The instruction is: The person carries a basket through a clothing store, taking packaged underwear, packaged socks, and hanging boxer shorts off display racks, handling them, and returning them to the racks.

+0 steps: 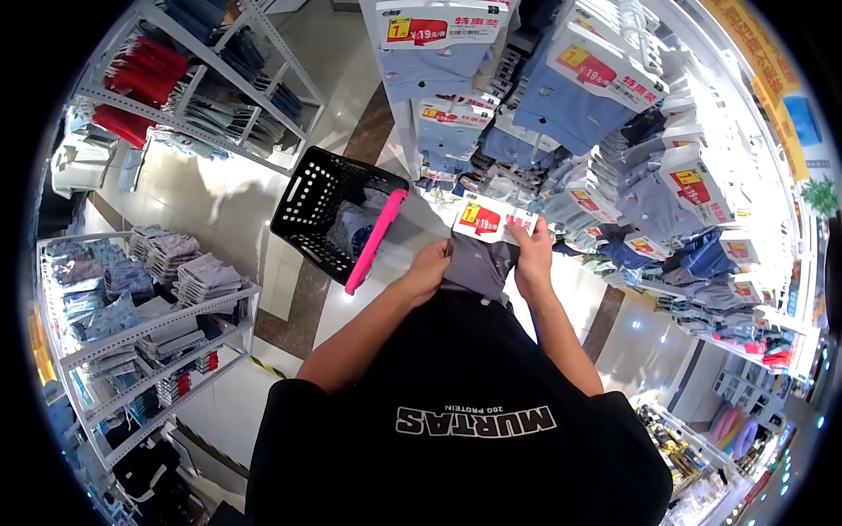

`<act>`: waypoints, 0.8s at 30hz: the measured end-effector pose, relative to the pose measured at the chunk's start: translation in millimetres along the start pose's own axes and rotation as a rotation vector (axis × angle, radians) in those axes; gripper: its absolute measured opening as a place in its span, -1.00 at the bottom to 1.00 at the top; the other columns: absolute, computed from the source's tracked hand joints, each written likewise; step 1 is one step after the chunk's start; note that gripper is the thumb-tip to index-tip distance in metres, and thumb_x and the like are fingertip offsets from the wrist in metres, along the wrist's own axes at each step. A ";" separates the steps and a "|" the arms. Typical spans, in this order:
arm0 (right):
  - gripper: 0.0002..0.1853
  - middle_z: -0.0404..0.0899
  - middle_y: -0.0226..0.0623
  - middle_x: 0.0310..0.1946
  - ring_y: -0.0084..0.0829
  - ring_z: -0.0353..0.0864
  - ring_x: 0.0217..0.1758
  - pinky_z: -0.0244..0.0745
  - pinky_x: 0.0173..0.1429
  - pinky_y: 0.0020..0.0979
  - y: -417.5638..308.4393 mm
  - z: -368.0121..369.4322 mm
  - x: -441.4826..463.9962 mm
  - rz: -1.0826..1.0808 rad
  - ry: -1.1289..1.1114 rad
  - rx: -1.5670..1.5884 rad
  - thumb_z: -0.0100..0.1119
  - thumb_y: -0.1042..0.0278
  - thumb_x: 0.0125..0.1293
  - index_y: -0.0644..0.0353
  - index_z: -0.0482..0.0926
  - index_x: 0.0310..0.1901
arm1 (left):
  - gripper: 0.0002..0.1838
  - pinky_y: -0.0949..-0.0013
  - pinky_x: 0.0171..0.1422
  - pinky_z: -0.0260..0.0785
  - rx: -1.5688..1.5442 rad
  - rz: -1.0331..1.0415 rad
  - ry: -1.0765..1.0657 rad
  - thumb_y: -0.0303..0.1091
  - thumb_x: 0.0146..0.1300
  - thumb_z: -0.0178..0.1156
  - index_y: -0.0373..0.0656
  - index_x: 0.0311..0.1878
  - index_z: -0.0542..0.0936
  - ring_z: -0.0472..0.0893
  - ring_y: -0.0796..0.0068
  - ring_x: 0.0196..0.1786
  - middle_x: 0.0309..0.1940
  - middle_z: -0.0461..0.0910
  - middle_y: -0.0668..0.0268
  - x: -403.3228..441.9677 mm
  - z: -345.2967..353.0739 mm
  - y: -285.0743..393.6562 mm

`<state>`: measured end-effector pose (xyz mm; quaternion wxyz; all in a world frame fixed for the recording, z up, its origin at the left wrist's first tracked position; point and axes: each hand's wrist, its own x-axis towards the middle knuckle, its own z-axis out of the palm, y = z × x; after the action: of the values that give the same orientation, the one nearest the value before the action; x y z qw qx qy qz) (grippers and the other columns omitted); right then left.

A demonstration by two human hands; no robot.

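One grey garment with a white price card along its top edge is held before the black shirt, to the right of a black basket with a pink handle. Left hand: fingers closed on the garment's left side; right hand: fingers gripping the right side, thumb over the card's end. Good handling likely calls for a light, even pinch, card flat and thumb clear of the lettering, lest the soft cloth sag.
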<state>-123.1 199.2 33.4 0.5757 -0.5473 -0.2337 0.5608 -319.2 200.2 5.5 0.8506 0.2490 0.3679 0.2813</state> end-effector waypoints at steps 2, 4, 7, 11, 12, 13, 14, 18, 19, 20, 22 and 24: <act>-0.51 0.59 -0.18 -0.01 -0.46 0.63 -0.02 0.54 0.09 -0.43 0.1 7.8 -2.4 -0.073 -0.023 -0.114 0.27 0.39 0.36 0.27 0.31 0.24 | -0.76 0.46 0.08 0.51 -0.026 0.025 0.108 -0.39 0.48 0.05 -0.31 0.09 0.55 0.66 0.55 -0.07 -0.05 0.66 0.23 3.0 -1.5 1.5; -0.34 0.55 -0.22 0.04 -0.49 0.59 0.01 0.50 0.11 -0.48 -15.1 21.0 -11.8 -0.224 -0.082 -0.273 0.26 0.26 0.41 0.25 0.19 0.41 | -0.76 0.46 0.03 0.51 -0.054 0.038 0.173 -0.37 0.50 0.04 -0.31 0.06 0.57 0.66 0.56 -0.10 -0.08 0.67 0.24 6.5 1.9 3.4; -0.43 0.53 -0.18 0.03 -0.43 0.52 0.12 0.44 0.18 -0.39 -1.8 14.9 -5.4 -0.443 -0.086 -0.495 0.26 0.32 0.38 0.25 0.34 0.36 | -0.75 0.45 0.00 0.51 -0.042 0.055 0.242 -0.35 0.51 0.02 -0.32 0.04 0.57 0.65 0.56 -0.11 -0.11 0.65 0.26 14.6 -1.8 1.1; -0.51 0.42 -0.15 0.07 -0.34 0.43 0.13 0.36 0.23 -0.38 0.6 1.7 -14.7 -0.465 -0.356 -0.927 0.37 0.23 0.30 0.13 0.53 0.23 | -0.71 0.41 -0.05 0.48 0.046 0.122 0.336 -0.29 0.50 0.04 -0.34 0.02 0.58 0.61 0.57 -0.13 -0.14 0.64 0.28 23.7 9.7 -2.3; -0.51 0.38 -0.17 0.01 -0.28 0.42 0.11 0.39 0.20 -0.35 -1.9 8.5 -22.5 -0.412 -0.307 -0.917 0.42 0.23 0.22 0.08 0.57 0.19 | -0.68 0.42 -0.07 0.45 0.062 0.142 0.347 -0.25 0.51 0.05 -0.35 0.01 0.58 0.59 0.59 -0.14 -0.15 0.63 0.29 20.1 16.5 3.2; -0.51 0.38 -0.18 0.00 -0.28 0.42 0.11 0.39 0.18 -0.35 0.8 9.8 -26.6 -0.381 -0.289 -0.864 0.43 0.23 0.21 0.09 0.58 0.16 | -0.68 0.41 -0.07 0.45 0.076 0.156 0.323 -0.23 0.50 0.07 -0.35 0.02 0.58 0.59 0.58 -0.13 -0.15 0.63 0.29 16.3 18.8 6.3; -0.52 0.37 -0.19 -0.01 -0.28 0.42 0.10 0.40 0.16 -0.35 1.8 9.6 -28.2 -0.355 -0.268 -0.813 0.45 0.22 0.20 0.10 0.59 0.14 | -0.67 0.41 -0.06 0.45 0.089 0.174 0.295 -0.22 0.49 0.09 -0.35 0.02 0.58 0.59 0.58 -0.13 -0.15 0.64 0.28 15.4 21.5 9.6; -0.68 0.46 -0.26 -0.16 -0.46 0.50 -0.12 0.44 -0.04 -0.47 -2.8 1.2 -26.0 -0.275 -0.141 -0.692 0.40 0.26 0.26 0.26 0.65 -0.04 | -0.66 0.42 -0.04 0.49 0.119 0.133 0.183 -0.20 0.46 0.16 -0.33 0.05 0.59 0.63 0.56 -0.12 -0.13 0.65 0.27 13.9 31.8 14.6; -0.71 0.50 -0.26 -0.20 -0.49 0.53 -0.16 0.45 -0.06 -0.47 -1.9 -3.3 -23.9 -0.199 -0.107 -0.629 0.37 0.28 0.28 0.30 0.65 -0.08 | -0.67 0.41 -0.04 0.51 0.123 0.110 0.159 -0.22 0.46 0.16 -0.32 0.05 0.59 0.64 0.54 -0.12 -0.13 0.65 0.27 11.6 34.1 15.3; -0.73 0.53 -0.26 -0.23 -0.51 0.55 -0.21 0.46 -0.08 -0.48 -1.4 -6.4 -22.9 -0.125 -0.075 -0.562 0.35 0.30 0.30 0.35 0.66 -0.11 | -0.59 0.44 -0.02 0.48 0.091 0.082 0.143 -0.13 0.41 0.24 -0.34 0.06 0.58 0.61 0.60 -0.12 -0.13 0.65 0.30 11.1 33.3 10.6; -0.75 0.60 -0.34 -0.23 -0.59 0.55 -0.23 0.45 -0.11 -0.53 -3.5 -9.4 -22.8 -0.080 -0.022 -0.333 0.22 0.31 0.42 0.34 0.63 -0.05 | -0.61 0.43 -0.02 0.49 0.028 0.099 0.097 -0.15 0.43 0.22 -0.32 0.07 0.57 0.62 0.59 -0.12 -0.12 0.65 0.30 9.5 32.5 5.1; -0.75 0.64 -0.36 -0.18 -0.60 0.58 -0.18 0.47 -0.04 -0.52 -4.5 -16.3 -18.6 0.008 0.030 -0.116 0.11 0.29 0.51 0.33 0.60 -0.02 | -0.62 0.43 -0.01 0.50 -0.027 0.109 0.077 -0.16 0.44 0.21 -0.31 0.08 0.55 0.63 0.58 -0.11 -0.12 0.65 0.30 10.1 29.6 0.2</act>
<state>-111.8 177.5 39.1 0.5441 -0.5890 -0.2549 0.5404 -290.8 200.5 18.7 0.8223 0.2462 0.3826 0.3417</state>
